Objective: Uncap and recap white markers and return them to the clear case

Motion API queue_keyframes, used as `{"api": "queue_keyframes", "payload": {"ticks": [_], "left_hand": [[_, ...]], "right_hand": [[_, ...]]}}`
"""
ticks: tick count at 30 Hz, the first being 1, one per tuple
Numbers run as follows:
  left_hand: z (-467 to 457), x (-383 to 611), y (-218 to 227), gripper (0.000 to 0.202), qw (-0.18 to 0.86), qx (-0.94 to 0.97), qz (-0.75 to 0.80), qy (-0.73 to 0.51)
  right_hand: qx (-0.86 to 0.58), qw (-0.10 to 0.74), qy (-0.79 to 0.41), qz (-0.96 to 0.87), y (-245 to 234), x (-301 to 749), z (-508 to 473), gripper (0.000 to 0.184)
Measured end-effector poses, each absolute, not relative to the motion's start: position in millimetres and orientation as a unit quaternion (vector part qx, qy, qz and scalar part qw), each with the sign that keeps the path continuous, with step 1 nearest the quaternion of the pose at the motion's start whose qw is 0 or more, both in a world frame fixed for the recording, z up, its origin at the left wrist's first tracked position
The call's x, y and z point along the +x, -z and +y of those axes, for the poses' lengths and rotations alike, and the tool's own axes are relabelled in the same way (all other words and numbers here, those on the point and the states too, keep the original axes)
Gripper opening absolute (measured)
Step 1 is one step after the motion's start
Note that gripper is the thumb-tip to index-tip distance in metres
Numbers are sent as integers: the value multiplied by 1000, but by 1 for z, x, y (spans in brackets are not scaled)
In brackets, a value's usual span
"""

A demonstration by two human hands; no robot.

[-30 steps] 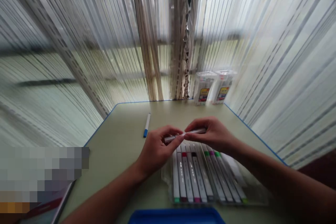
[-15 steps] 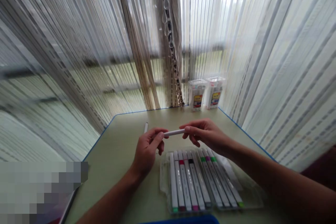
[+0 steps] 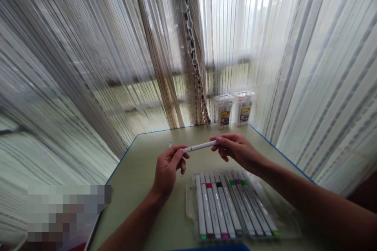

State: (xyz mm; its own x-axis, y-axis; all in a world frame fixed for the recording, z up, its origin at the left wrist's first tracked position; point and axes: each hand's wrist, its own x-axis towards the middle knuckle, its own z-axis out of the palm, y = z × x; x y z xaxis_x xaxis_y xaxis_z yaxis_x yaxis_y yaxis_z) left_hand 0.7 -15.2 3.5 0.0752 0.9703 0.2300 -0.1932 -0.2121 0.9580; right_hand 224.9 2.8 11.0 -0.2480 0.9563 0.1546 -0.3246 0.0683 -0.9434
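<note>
A slim white marker (image 3: 202,146) is held level in the air, above the table, one end in each hand. My left hand (image 3: 168,166) pinches its left end between thumb and fingers, just beside a thin dark ring on the barrel. The right end sits in the fingertips of my right hand (image 3: 232,146). Below the hands, a clear plastic case (image 3: 190,204) lies open with several white markers (image 3: 216,208) in rows, some with red, black, green or purple bands. Another white pen-like piece (image 3: 170,145) shows partly behind my left hand.
Two clear boxes of markers (image 3: 224,115) (image 3: 244,111) stand at the table's far right corner. The pale table (image 3: 141,200) has a blue edge, with string curtains (image 3: 88,47) hanging behind it. Something blue (image 3: 218,248) shows at the bottom edge.
My hands have moved slightly apart, and more of the marker shows between them, including the dark ring near my left fingers. The whole view has shifted a little.
</note>
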Motion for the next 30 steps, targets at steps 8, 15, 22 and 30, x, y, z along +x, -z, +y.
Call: {"api": "queue_keyframes", "payload": {"ticks": [8,15,22,30], "left_hand": [[-20,-6,-4,27,505,565,330,-563],[-25,-4,-9,23,572,545,274,-548],[-27,-3,-9,19,610,542,267,-512],[-19,-2,-6,13,582,506,335,-541]], "right_hand": [[-312,535,-611,-492,-13,225,3,26],[-299,537,-635,-467,-14,226,3,26],[-298,542,-621,-481,-14,227,3,29],[-307,546,-594,-505,-10,225,5,30]]}}
